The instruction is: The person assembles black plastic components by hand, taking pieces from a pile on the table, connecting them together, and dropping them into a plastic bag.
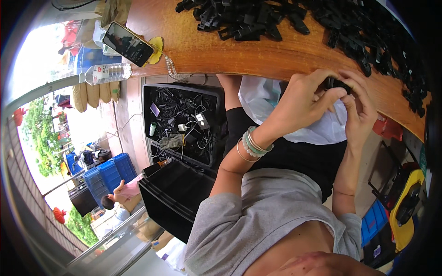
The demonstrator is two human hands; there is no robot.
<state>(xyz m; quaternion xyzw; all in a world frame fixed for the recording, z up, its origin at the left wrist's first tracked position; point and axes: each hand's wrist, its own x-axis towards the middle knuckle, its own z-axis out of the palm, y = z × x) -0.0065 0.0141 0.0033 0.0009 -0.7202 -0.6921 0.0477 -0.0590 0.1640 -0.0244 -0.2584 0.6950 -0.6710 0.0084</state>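
Note:
Just past the front edge of the wooden table (207, 57), above my lap, I hold a small black plastic part (337, 84) in both hands. The fingers of my left hand (301, 99) pinch it from the left, bracelets on that wrist. My right hand (361, 103) grips it from the other side, thumb and fingers curled around it. Fingers cover much of the part, so its full shape is hidden. Beyond my hands lie a loose pile of black plastic parts (248, 20) and a longer heap of similar black pieces (373, 43) along the right. A white plastic bag (317, 131) rests across my lap.
At the table's left are a phone (129, 43), a beaded strap (171, 68) and a clear bottle (109, 73) on its side. Left of my legs stand a black crate (214, 152) of cables and gloves and another black bin (177, 193). A yellow tray (406, 216) sits right.

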